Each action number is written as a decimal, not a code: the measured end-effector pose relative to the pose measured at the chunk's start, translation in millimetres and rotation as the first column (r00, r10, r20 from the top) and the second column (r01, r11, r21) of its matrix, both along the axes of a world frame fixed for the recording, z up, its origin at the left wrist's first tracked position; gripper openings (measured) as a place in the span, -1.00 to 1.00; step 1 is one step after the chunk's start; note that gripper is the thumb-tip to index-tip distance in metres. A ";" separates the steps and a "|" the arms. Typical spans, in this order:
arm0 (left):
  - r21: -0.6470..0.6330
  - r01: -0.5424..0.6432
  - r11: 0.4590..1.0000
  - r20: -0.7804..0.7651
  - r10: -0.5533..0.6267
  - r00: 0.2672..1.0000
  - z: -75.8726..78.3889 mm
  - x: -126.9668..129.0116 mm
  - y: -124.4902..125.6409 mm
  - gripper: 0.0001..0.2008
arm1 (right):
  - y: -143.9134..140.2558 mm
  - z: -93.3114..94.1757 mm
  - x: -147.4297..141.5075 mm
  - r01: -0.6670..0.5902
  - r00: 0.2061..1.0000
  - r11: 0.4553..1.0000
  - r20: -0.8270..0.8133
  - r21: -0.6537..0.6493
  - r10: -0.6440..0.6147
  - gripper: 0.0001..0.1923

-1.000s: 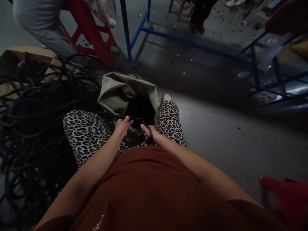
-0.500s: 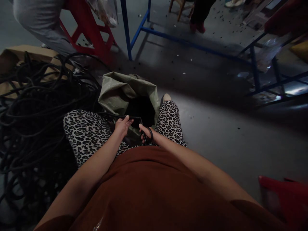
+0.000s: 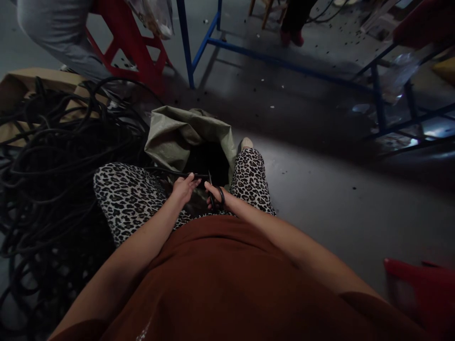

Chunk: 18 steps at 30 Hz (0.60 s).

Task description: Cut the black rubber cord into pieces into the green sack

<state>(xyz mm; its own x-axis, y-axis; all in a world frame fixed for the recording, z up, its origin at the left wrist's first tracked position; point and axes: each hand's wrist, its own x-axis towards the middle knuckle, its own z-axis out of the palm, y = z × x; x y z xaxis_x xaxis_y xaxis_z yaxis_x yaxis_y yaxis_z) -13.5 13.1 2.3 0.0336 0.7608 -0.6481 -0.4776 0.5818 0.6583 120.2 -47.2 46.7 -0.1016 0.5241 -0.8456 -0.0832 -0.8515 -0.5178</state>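
I sit with my knees apart over an open grey-green sack [image 3: 177, 135] on the floor. My left hand [image 3: 183, 188] pinches a thin black cable [image 3: 159, 171] that runs in from the pile on my left. My right hand [image 3: 216, 195] grips black-handled scissors [image 3: 215, 192], fingers through the handle loop, the blades pointing up toward the cable end above the sack's dark mouth. The two hands are close together, a few centimetres apart.
A big tangle of black cable [image 3: 53, 166] lies at my left over cardboard [image 3: 21, 80]. A person in grey trousers [image 3: 53, 33] stands by a red stand [image 3: 131, 42]. Blue frames [image 3: 284, 64] cross the floor ahead. A red object [image 3: 423, 289] sits at lower right.
The left hand has slid slightly right along the cable, and the scissors in the right hand have tilted up toward the cable end. The hands are now closer.
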 end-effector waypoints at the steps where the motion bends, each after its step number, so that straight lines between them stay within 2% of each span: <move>1: -0.001 0.007 1.000 0.004 -0.007 1.000 0.6 0.1 -0.5 -0.85 | -0.1 -1.0 0.2 -0.008 1.000 1.000 0.003 0.004 0.008 -0.50; 10: -0.014 0.054 0.998 -0.008 -0.054 0.998 1.1 1.3 -3.0 -0.90 | -1.6 -16.9 2.2 -0.051 0.998 0.998 0.022 0.048 0.050 -0.47; 14: -0.019 0.063 0.998 -0.004 -0.063 0.998 1.7 2.2 -3.6 -0.89 | -0.7 -16.6 1.5 -0.037 0.999 0.999 0.035 0.033 0.036 -0.46; 18: -0.045 0.072 0.996 0.011 -0.072 0.997 3.4 1.9 -3.8 -0.83 | -0.5 -14.0 2.0 -0.019 0.997 0.997 0.071 0.073 0.014 -0.53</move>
